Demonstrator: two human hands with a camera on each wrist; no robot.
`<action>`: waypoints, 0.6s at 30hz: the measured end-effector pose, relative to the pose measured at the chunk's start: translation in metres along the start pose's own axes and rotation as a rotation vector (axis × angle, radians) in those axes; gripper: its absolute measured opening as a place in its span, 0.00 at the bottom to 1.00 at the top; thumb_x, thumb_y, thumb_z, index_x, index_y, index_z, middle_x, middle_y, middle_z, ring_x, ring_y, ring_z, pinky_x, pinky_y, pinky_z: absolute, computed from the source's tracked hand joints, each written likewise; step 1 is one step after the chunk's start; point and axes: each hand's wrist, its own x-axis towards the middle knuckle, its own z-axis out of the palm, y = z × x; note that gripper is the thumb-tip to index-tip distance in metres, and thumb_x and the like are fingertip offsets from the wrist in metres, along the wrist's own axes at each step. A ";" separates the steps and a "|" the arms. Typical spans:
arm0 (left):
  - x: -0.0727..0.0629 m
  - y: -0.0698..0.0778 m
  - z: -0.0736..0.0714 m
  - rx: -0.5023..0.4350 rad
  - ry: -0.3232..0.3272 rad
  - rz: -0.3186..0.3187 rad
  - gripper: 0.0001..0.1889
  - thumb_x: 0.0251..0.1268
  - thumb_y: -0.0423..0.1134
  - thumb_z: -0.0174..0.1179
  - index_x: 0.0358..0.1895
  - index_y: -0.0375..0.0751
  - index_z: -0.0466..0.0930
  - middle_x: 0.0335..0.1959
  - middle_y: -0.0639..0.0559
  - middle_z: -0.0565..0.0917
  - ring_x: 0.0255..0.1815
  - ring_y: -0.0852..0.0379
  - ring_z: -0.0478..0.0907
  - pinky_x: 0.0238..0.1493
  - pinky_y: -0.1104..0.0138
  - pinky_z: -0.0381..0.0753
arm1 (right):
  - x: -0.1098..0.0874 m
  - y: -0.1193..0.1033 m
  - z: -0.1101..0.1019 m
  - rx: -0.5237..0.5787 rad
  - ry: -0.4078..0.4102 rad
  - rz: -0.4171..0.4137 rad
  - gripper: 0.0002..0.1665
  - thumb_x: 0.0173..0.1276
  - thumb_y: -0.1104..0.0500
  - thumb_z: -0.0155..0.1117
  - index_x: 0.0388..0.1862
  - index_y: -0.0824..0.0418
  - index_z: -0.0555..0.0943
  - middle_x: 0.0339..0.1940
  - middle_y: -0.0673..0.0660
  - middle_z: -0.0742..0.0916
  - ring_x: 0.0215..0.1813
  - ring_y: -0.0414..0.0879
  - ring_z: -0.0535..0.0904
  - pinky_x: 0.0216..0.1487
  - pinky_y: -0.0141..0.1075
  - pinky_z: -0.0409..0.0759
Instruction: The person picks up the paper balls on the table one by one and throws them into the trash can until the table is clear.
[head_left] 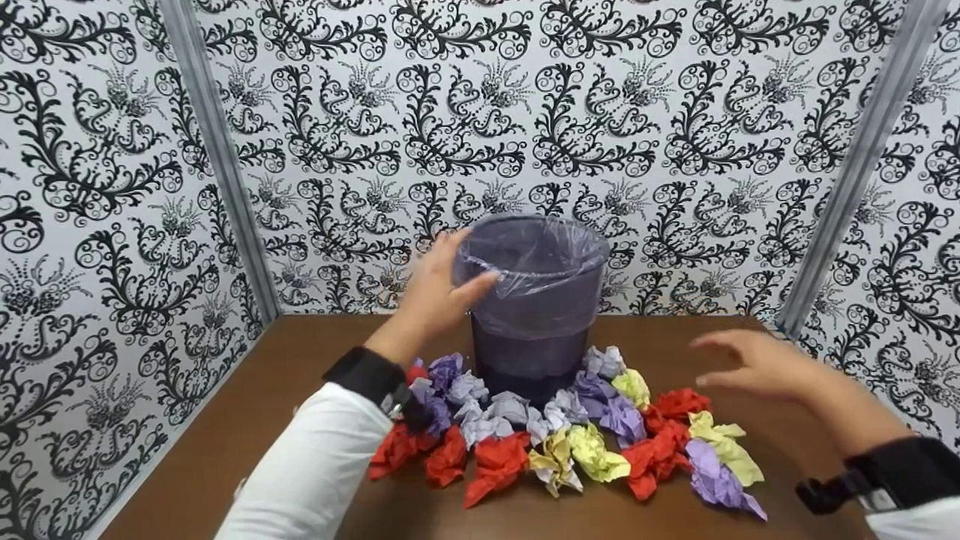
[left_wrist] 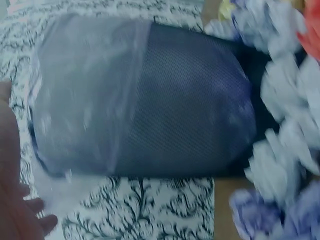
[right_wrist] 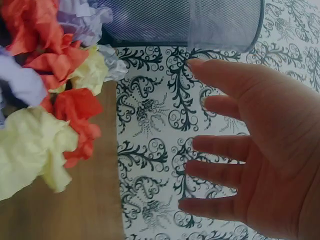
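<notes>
A dark mesh waste bin (head_left: 536, 315) lined with a clear plastic bag (head_left: 570, 262) stands upright on the table. My left hand (head_left: 442, 281) is at the left of its rim, fingers extended and thumb overlapping the rim in the head view. In the left wrist view that hand (left_wrist: 15, 185) lies at the edge, beside the bagged top of the bin (left_wrist: 185, 100). Off to the right, my right hand (head_left: 757, 364) hovers with spread fingers, holding nothing. Its palm and fingers (right_wrist: 215, 172) show in the right wrist view, apart from the bin (right_wrist: 155, 22).
Crumpled paper balls lie round the bin's front: several red ones (head_left: 495, 465), yellow ones (head_left: 596, 454), and purple and pale lilac ones (head_left: 716, 476). The brown table (head_left: 247, 450) meets patterned walls (head_left: 480, 112) at the back and sides.
</notes>
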 end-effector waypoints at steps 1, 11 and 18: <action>0.001 0.004 0.002 -0.007 -0.022 -0.006 0.50 0.54 0.82 0.55 0.80 0.73 0.52 0.86 0.47 0.49 0.85 0.40 0.50 0.78 0.33 0.55 | -0.004 0.003 0.004 0.012 -0.018 0.003 0.42 0.65 0.35 0.70 0.69 0.59 0.76 0.64 0.71 0.81 0.59 0.67 0.81 0.60 0.65 0.80; 0.000 0.012 0.022 -0.099 -0.064 -0.110 0.50 0.50 0.74 0.69 0.77 0.64 0.61 0.85 0.42 0.53 0.80 0.37 0.63 0.77 0.38 0.64 | -0.028 0.021 0.044 0.154 -0.146 0.073 0.46 0.52 0.42 0.80 0.66 0.62 0.77 0.58 0.70 0.83 0.49 0.51 0.82 0.44 0.47 0.85; 0.000 0.003 0.035 -0.224 -0.017 -0.073 0.39 0.56 0.62 0.73 0.69 0.59 0.68 0.66 0.51 0.78 0.64 0.49 0.79 0.69 0.47 0.77 | -0.040 0.028 0.063 0.209 -0.151 0.049 0.43 0.51 0.48 0.82 0.63 0.66 0.78 0.53 0.66 0.86 0.48 0.51 0.82 0.43 0.41 0.83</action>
